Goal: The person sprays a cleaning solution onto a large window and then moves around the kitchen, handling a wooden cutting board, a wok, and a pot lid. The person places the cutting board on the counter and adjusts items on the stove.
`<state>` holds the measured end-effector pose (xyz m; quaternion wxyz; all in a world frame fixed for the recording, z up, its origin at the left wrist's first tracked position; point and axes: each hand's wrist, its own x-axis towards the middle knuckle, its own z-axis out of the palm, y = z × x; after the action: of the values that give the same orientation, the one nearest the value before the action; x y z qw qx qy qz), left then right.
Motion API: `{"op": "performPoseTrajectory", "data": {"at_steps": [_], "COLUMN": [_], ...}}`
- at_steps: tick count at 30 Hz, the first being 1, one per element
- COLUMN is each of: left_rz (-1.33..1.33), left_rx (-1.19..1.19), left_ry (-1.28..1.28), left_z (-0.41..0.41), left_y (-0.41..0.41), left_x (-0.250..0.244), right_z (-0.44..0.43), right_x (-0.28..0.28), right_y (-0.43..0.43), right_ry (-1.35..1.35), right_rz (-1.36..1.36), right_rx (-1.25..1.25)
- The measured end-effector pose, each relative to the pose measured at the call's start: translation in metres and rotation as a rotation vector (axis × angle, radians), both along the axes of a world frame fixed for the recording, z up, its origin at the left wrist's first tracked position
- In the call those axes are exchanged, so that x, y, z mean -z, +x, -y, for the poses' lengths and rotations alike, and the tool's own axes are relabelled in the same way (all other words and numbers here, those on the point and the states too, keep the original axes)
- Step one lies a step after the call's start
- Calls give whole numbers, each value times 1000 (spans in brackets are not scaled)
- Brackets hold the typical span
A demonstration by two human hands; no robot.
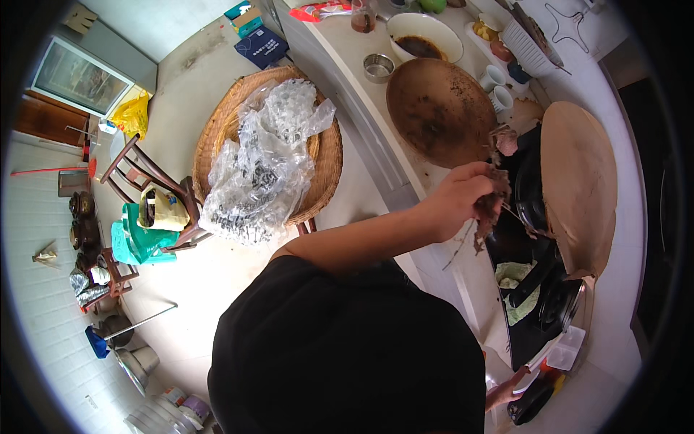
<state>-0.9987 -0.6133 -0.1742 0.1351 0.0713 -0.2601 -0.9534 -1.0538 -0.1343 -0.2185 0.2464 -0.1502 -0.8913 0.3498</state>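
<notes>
My left hand [467, 191] reaches across to the right and grips a ragged, stringy brown clump [492, 202]. Thin strands dangle from it over the front edge of the black glass hob [501, 249]. Just beyond the hand lies a large round brown pan or lid [442, 111], stained dark on its upper face. A crumpled pinkish-brown scrap [507, 140] is beside its rim. Low on the right, my right hand [504, 391] shows partly past my black shirt, its fingers at a pale rim [527, 382]; whether it holds this is unclear.
A brown board [577, 184] leans behind the hob, with a green cloth [520, 293] in front. Up the counter stand a white basin [425, 35] with dark liquid and a metal tin [378, 67]. Bubble wrap [265, 163] fills a woven tray [331, 157] left of the counter, beside a wooden chair [187, 200].
</notes>
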Motion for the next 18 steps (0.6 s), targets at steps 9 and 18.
{"op": "performPoseTrajectory", "data": {"at_steps": [9,18], "left_rz": [392,809], "left_rx": [-208,-390], "left_ry": [-234,623], "left_z": [42,136], "left_y": [75,172], "left_x": [58,295], "right_z": [-5,-31], "right_x": [-1,20], "right_y": [-17,-20], "right_ry": [-92,-101], "right_rz": [-100,23], "right_rx": [-184,-158]}}
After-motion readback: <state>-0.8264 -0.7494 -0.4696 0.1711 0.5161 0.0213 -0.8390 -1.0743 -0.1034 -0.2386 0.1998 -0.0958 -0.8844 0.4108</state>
